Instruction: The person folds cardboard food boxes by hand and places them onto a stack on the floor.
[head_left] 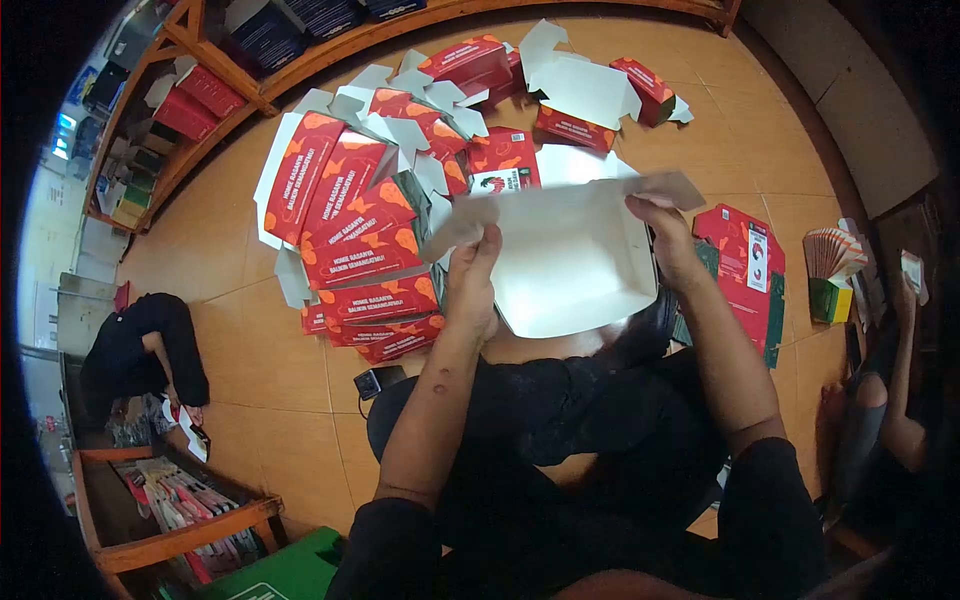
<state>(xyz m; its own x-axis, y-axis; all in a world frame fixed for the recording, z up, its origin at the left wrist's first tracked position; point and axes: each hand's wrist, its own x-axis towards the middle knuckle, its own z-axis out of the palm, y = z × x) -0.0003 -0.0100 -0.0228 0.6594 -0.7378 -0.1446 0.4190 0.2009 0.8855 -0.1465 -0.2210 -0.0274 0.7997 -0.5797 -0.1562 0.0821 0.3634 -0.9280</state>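
Note:
Between my two hands is a cardboard food box, its white inside facing me and its lid and side flaps standing up. My left hand grips its left wall, thumb on top near the corner. On the right side, my right hand is closed around the corner by a raised flap. Just left of the held box lies a large pile of red and orange printed boxes with white flaps. Flat red carton blanks lie stacked to the right of my right hand.
More folded boxes lie farther ahead on the tiled floor. Wooden shelves run along the back. One person bends over at left; another person's arm holds something at right, near a fanned stack of small cartons.

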